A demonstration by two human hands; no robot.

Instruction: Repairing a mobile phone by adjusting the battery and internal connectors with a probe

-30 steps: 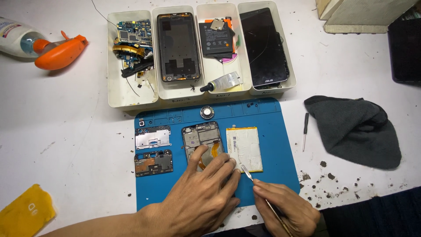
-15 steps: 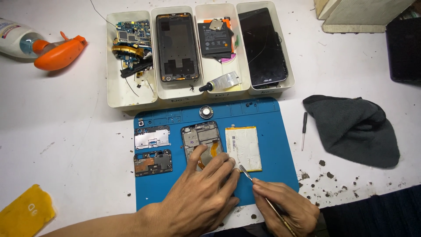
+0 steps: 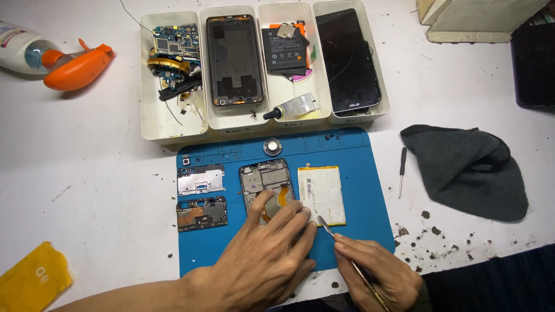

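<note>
Left hand (image 3: 269,254) spread flat, pinning the opened phone (image 3: 267,188) under its fingertips. Right hand (image 3: 378,274) pinching a thin metal tool (image 3: 341,248), tip just beside the left fingers, near the battery (image 3: 322,195).

dark cloth (image 3: 468,167), small screwdriver (image 3: 402,171), orange-capped bottle (image 3: 55,58), white parts trays (image 3: 173,124)
</note>
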